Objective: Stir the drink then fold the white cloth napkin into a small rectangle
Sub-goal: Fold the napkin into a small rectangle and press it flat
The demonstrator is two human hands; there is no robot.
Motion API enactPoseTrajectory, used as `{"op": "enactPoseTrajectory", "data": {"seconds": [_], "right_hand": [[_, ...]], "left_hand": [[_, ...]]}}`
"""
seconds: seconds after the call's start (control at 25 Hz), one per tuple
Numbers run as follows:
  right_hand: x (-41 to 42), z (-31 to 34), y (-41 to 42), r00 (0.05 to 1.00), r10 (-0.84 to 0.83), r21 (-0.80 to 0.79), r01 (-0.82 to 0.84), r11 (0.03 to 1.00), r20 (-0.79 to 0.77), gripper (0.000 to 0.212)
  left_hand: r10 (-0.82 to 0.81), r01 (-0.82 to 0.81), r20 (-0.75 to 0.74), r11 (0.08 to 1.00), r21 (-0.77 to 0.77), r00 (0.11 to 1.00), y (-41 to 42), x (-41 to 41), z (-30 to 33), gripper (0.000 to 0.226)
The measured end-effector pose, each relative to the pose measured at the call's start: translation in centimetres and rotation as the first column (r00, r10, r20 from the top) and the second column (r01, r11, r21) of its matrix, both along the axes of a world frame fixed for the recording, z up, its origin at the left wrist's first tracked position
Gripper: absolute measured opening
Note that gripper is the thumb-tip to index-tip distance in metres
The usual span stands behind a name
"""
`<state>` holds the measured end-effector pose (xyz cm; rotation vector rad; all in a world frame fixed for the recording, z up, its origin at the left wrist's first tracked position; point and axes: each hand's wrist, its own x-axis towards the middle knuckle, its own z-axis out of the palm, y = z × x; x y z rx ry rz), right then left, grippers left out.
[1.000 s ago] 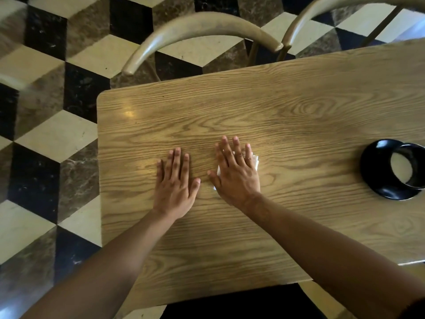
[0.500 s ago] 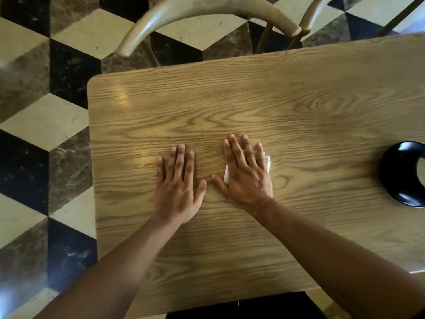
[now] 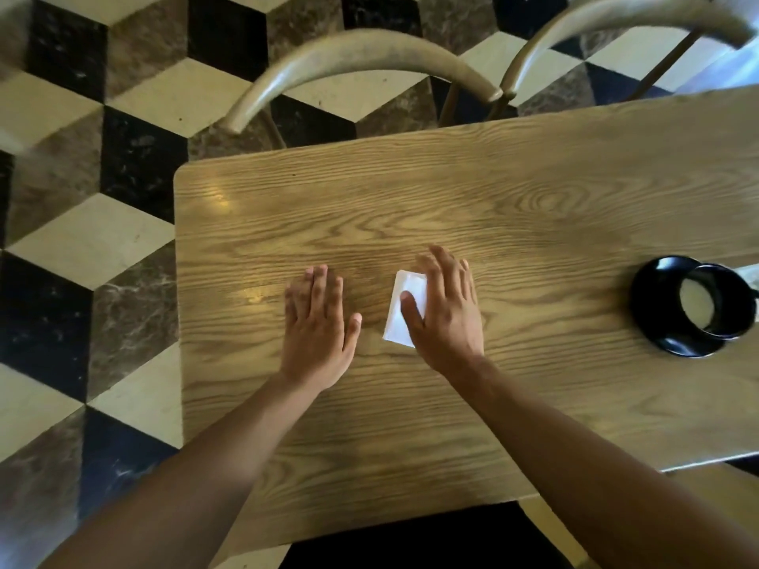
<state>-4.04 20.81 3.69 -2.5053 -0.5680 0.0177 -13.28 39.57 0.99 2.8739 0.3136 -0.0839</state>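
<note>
Now, your scene line by line:
Napkin: the white cloth napkin [image 3: 400, 310] lies folded into a small rectangle on the wooden table [image 3: 513, 199], about midway between its far and near edges and nearer the left edge than the right.
Right hand: your right hand [image 3: 445, 312] is over the napkin's right part with straight, spread fingers; its thumb lies across the cloth, and it grips nothing.
Left hand: your left hand [image 3: 318, 328] rests flat on the bare wood just left of the napkin, fingers straight and together, apart from the cloth, holding nothing.
Drink: the black cup [image 3: 716, 299] with its pale drink sits on a black saucer [image 3: 657, 318] near the right edge, well apart from both hands.
Around: two curved chair backs [image 3: 361, 55] stand beyond the far edge, over a chequered floor [image 3: 82, 240].
In the way: only your right hand hides part of the napkin.
</note>
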Motion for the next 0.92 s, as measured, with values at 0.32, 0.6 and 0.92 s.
{"op": "enactPoseTrajectory", "data": {"seconds": [0.32, 0.6, 0.92], "right_hand": [[-2.2, 1.9, -1.8, 0.583, -0.548, 0.025, 0.698, 0.716, -0.600, 0.049], [-2.2, 1.7, -2.8, 0.383, -0.473, -0.058, 0.726, 0.685, -0.794, 0.025], [-5.9, 2.8, -5.2, 0.132, -0.300, -0.048, 0.850, 0.525, -0.945, 0.015]], "left_hand": [[0.469, -0.591, -0.370, 0.534, -0.604, 0.802, -7.2, 4.5, 5.0, 0.061], [0.507, -0.744, -0.552, 0.357, -0.564, 0.662, -7.6, 4.1, 5.3, 0.043], [0.379, -0.809, -0.758, -0.039, -0.586, 0.531, -7.6, -0.4, 4.8, 0.020]]}}
